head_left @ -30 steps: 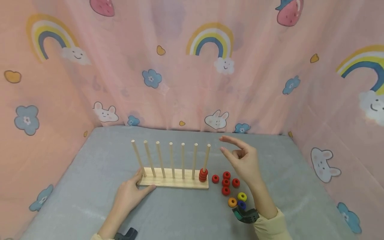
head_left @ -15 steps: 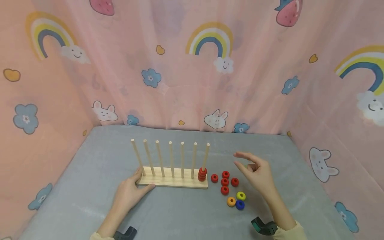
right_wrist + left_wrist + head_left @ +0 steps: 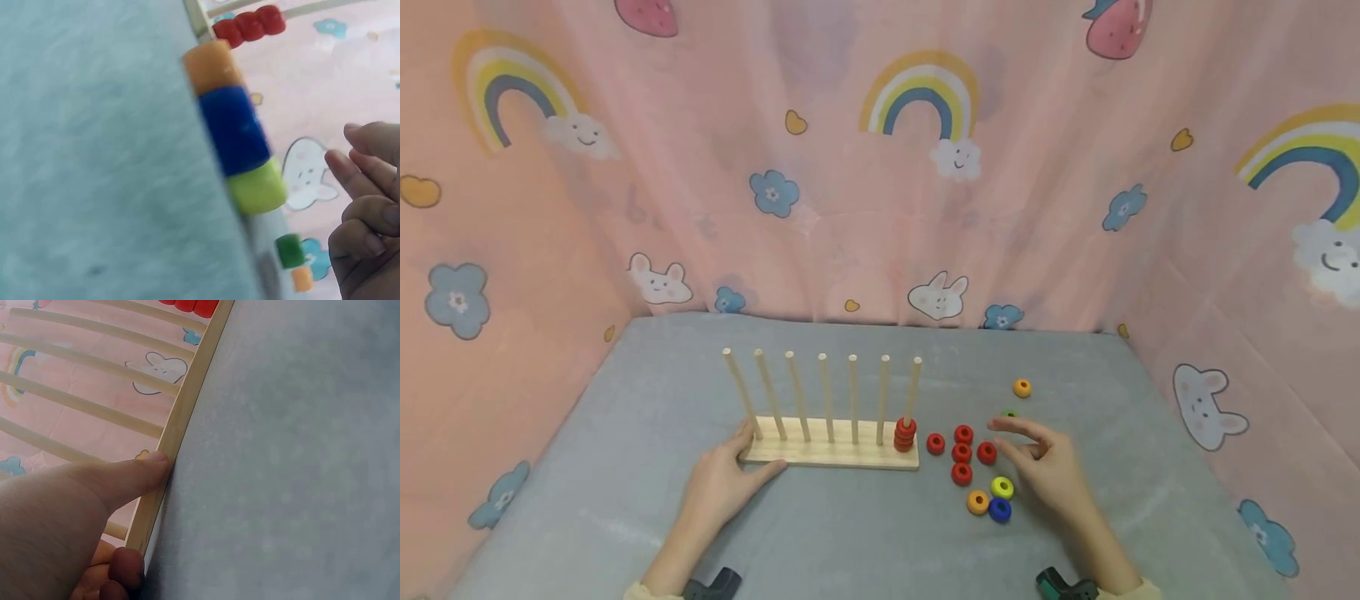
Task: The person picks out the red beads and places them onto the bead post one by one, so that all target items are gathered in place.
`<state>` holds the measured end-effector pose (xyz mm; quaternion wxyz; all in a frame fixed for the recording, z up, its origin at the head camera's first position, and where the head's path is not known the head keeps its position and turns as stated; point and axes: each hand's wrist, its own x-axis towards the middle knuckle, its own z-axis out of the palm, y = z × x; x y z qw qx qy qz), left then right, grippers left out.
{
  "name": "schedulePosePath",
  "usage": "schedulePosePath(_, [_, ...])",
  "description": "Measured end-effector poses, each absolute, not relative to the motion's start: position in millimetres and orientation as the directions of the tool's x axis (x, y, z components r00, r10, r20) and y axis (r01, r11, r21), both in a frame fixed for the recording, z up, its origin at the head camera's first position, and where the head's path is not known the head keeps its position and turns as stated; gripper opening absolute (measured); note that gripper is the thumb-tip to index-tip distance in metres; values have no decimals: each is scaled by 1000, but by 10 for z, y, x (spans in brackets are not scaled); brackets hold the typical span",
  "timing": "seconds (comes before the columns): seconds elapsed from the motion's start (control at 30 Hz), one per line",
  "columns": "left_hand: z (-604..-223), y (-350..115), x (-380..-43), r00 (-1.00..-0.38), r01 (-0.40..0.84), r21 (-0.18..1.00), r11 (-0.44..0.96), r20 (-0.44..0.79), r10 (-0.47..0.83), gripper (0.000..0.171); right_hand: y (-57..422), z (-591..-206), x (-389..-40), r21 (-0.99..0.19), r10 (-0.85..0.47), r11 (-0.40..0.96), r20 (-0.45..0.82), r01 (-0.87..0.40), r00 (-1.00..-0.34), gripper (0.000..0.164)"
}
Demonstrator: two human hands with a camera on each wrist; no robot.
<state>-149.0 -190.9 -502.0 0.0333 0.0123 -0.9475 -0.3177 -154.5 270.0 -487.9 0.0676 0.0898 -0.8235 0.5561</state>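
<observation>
Peg rack (image 3: 831, 454) stands on tabletop (image 3: 850, 542), left hand (image 3: 726, 479) pinching its left end. 3 red beads (image 3: 906, 435) on rightmost peg (image 3: 913, 392); 5 loose red beads (image 3: 962, 452) lie right of rack. Right hand (image 3: 1051, 475) just beside rightmost loose red bead (image 3: 987, 452), grip spread. Risk: nudge could send it rolling; slackened left hand could let rack slide.

Left grip (image 3: 721, 482) clasping, its thumb (image 3: 134, 480) outstretched, fingertips (image 3: 126, 569) curled below that, left forearm (image 3: 676, 552) slanting behind, right grip (image 3: 1051, 468) well apart rightward, thumb and forefinger (image 3: 1021, 428) parted, other fingers (image 3: 362, 226) folded toward the palm, right forearm (image 3: 1099, 543) angled behind and rightward.
</observation>
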Motion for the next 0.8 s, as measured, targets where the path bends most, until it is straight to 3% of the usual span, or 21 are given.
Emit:
schedulePosePath(0.17, [-5034, -1915, -1482, -997, -5, 603, 798, 53, -47, 94, 2723, -5046, -1580, -935, -84, 315, 146, -166, -986, 31])
schedulePosePath(0.4, [-5021, -1908, -1492, -996, 5, 596, 803, 71, -47, 94, 2741, -5106, -1594, -925, -82, 372, 45, -73, -996, 32])
schedulePosePath(0.8, [-5031, -1914, -1503, -998, 0, 600, 800, 56, -42, 91, 2795, -5129, -1619, -886, -161, 459, -16, -60, -987, 40])
